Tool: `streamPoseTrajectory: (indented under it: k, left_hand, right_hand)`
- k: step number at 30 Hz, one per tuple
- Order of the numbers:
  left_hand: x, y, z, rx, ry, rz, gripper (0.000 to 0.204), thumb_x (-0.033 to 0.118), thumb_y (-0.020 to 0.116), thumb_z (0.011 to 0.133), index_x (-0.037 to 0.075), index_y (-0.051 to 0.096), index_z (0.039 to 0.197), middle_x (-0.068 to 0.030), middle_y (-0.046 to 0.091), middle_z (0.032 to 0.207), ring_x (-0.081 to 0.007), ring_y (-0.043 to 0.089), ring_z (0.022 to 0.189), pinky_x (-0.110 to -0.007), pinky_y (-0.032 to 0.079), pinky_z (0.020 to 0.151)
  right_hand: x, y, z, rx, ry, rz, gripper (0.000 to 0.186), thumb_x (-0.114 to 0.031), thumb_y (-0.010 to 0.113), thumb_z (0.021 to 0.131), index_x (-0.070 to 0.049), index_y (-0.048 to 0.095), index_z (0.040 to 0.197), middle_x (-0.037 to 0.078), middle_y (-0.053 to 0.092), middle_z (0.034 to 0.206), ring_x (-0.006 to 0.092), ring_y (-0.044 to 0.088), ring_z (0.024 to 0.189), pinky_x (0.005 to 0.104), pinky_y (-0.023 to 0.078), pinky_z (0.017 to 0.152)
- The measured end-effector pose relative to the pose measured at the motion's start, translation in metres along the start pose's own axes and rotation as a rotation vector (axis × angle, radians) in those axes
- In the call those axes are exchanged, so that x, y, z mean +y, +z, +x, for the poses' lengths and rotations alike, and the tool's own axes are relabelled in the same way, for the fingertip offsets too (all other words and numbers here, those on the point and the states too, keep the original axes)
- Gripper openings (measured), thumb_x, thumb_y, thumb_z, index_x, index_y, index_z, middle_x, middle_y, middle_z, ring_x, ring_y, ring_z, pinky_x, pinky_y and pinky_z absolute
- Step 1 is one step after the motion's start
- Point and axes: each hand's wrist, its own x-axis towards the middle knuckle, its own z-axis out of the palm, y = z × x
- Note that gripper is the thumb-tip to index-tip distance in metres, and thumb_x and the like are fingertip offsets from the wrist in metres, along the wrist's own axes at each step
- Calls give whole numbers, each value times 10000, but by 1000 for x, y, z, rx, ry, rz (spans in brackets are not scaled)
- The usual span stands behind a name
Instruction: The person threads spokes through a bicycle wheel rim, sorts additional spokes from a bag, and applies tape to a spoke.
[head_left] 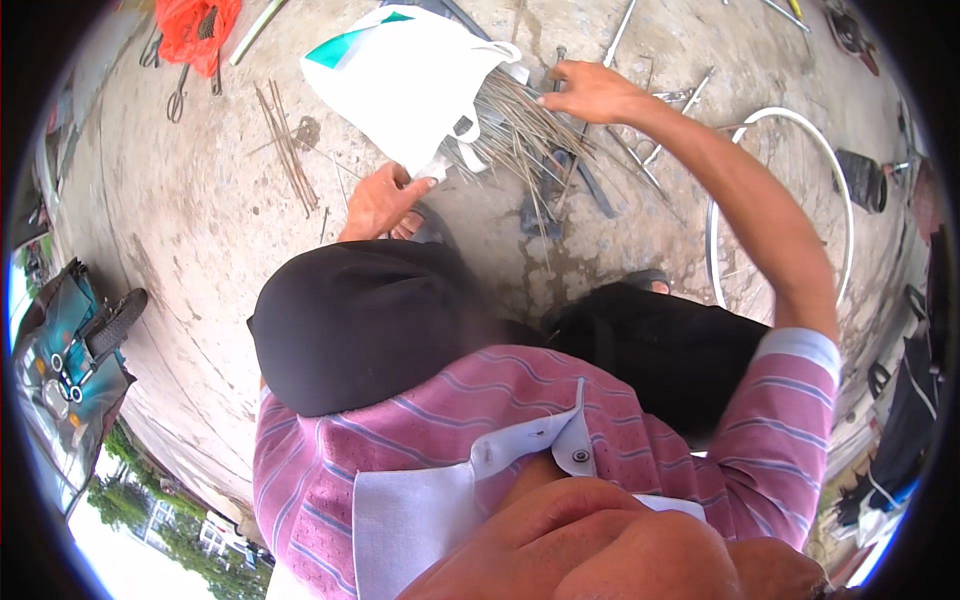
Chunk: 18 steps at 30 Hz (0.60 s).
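A white plastic bag (400,85) with a green patch lies on its side on the concrete. Out of its mouth spills a fanned bundle of thin metal spokes (525,125). At the bag's near edge, my left hand (380,203) is closed with thumb and fingers on the plastic. My right hand (597,93) is on the far right side of the spokes, thumb and forefinger apart, with nothing visible between them. Beneath the spoke ends, dark tools or bars (548,195) lie partly covered.
Loose rusty spokes (287,150) lie to the left. A white wheel rim (851,200) rests at right, near a dark cylindrical object (862,182). An orange bag (195,30) sits far left, and several metal rods are scattered at the back. My feet are close by.
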Motion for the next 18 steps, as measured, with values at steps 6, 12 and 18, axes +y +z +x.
streamPoseTrajectory:
  k: [6, 12, 18]
  left_hand:
    - [12, 26, -4, -102, -298, -451, 525, 489, 704, 907, -13, 654, 1053, -84, 613, 688, -160, 524, 470, -312, 381, 424]
    - [5, 34, 7, -8, -236, -808, 319, 292, 559, 1017, -4, 678, 1010, -71, 663, 800, -144, 575, 687, -327, 444, 583]
    - [9, -9, 16, 40, 118, -913, 340, 295, 623, 997, -38, 695, 984, -64, 673, 761, -125, 565, 652, -312, 467, 587]
  right_hand:
    - [-20, 58, 56, 157, 200, 332, 647, -562, 568, 914, 4, 655, 1215, 240, 691, 1185, 404, 658, 1099, 457, 507, 965]
    - [-17, 74, 57, 296, 204, 368, 502, -433, 463, 988, 15, 687, 1030, 278, 695, 1021, 443, 667, 996, 472, 506, 915]
    - [-48, 53, 52, 121, 226, 647, 497, -397, 502, 1005, 73, 661, 984, 234, 710, 912, 345, 691, 784, 465, 519, 756]
